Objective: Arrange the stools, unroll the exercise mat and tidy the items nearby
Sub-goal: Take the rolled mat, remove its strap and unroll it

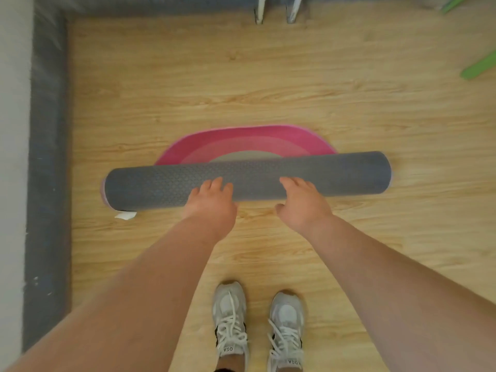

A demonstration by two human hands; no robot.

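Note:
A rolled grey exercise mat with a dimpled texture lies crosswise on the wooden floor in front of me. Its far side rests over a round pink rug. My left hand rests on the near side of the roll, fingers laid over it. My right hand touches the roll a little to the right, fingers spread and thumb out toward the left. Both hands sit near the middle of the roll. No stool is fully in view.
A grey skirting strip and white wall run along the left. Two metal legs stand at the far edge. Green bars show at the upper right. A white scrap lies by the roll's left end. My shoes are below.

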